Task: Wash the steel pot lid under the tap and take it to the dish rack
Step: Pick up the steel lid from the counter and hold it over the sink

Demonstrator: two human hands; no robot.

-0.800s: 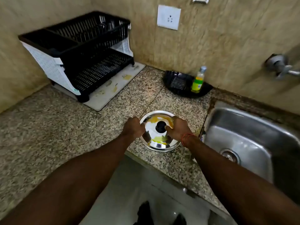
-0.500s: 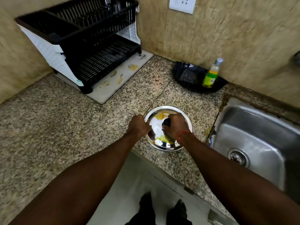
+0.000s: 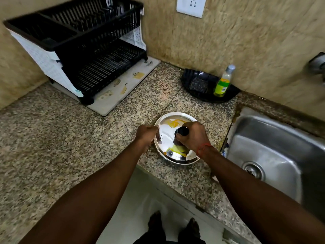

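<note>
The steel pot lid (image 3: 167, 134) lies on the granite counter near its front edge, shiny, with yellow smears and a black knob in the middle. My right hand (image 3: 192, 136) is closed around that knob. My left hand (image 3: 146, 133) rests against the lid's left rim, fingers curled on the edge. The black two-tier dish rack (image 3: 91, 50) stands at the back left on a white mat. At the far right wall, only part of the tap (image 3: 318, 63) shows, above the steel sink (image 3: 274, 147).
A black corner tray (image 3: 204, 80) at the back holds a dark scrub pad (image 3: 197, 84) and a green dish-soap bottle (image 3: 222, 83). A wall socket (image 3: 191, 6) sits above. Below the counter edge, the floor and my feet (image 3: 174, 228) show.
My right hand moved from the lid's right side onto the black knob and closed on it. My left hand stayed at the left rim. The view tilted down a little.
</note>
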